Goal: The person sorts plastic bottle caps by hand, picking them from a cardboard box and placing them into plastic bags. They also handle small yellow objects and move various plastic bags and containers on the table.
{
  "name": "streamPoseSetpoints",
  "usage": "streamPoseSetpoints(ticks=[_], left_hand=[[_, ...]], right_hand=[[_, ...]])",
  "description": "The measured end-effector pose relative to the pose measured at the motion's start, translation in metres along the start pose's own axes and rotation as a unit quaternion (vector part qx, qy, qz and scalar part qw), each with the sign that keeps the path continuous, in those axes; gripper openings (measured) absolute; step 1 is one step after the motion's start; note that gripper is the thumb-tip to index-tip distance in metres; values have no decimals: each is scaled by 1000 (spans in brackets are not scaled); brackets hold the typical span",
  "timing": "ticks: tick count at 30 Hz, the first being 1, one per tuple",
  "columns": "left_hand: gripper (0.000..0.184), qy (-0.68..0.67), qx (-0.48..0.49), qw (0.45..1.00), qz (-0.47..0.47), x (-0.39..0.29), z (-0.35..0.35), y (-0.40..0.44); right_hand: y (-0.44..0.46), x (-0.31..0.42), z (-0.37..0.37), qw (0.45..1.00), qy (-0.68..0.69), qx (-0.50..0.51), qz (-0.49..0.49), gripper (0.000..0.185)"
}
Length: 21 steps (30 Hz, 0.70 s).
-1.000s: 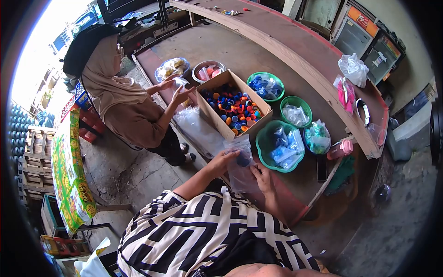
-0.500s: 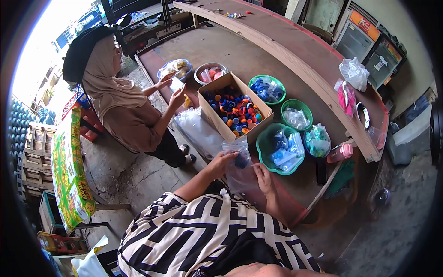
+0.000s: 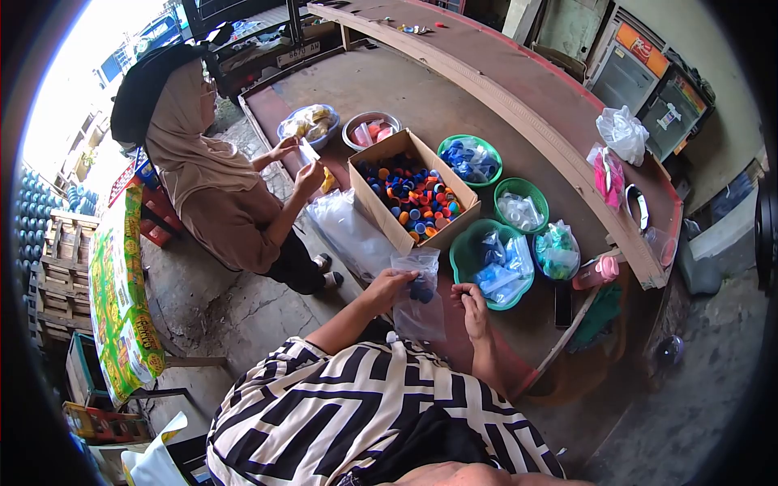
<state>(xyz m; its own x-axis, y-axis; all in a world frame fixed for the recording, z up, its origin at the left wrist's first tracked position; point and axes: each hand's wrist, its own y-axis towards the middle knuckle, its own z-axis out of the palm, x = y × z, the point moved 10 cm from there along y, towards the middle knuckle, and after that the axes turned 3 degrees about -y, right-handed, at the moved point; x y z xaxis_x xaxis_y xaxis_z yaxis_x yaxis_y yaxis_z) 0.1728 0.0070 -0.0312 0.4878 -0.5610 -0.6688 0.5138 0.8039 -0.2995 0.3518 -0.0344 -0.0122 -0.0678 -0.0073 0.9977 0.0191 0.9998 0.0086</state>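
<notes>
My left hand (image 3: 392,288) is closed on the upper side of a clear plastic bag (image 3: 420,314), which hangs over the table's near edge with dark blue bottle caps (image 3: 421,290) inside. Just right of the bag is my right hand (image 3: 471,309), apart from it, its fingers loosely bent and slightly spread with nothing visible in them. Beyond my hands stands an open cardboard box (image 3: 463,220) full of red, orange and blue caps. A scalloped green basin (image 3: 463,278) of bagged light-blue pieces lies right beside my right hand.
A stack of clear bags (image 3: 347,231) lies left of the box. Around it are a blue-filled green basket (image 3: 491,180), another green basket (image 3: 531,187), a pink bottle (image 3: 598,273) and a phone (image 3: 563,302). A co-worker (image 3: 223,182) stands at left, holding a small white item (image 3: 308,151).
My right hand has let go of the bag's right side and moved slightly to the right. The bag hangs from my left hand. The co-worker's white item has turned.
</notes>
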Motion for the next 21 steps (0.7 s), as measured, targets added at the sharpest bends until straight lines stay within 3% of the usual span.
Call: streamPoseSetpoints(ticks=[6, 11, 16, 21], left_hand=[[24, 36, 7, 999, 9, -1, 9, -1], [26, 104, -23, 994, 19, 1, 3, -1], [31, 176, 22, 982, 68, -8, 16, -1], [30, 158, 18, 986, 49, -8, 21, 1]], right_hand=[[2, 2, 7, 999, 41, -2, 17, 21], [7, 31, 0, 997, 29, -18, -64, 29], [11, 76, 1, 990, 99, -40, -97, 30], [18, 112, 6, 978, -123, -48, -164, 33]])
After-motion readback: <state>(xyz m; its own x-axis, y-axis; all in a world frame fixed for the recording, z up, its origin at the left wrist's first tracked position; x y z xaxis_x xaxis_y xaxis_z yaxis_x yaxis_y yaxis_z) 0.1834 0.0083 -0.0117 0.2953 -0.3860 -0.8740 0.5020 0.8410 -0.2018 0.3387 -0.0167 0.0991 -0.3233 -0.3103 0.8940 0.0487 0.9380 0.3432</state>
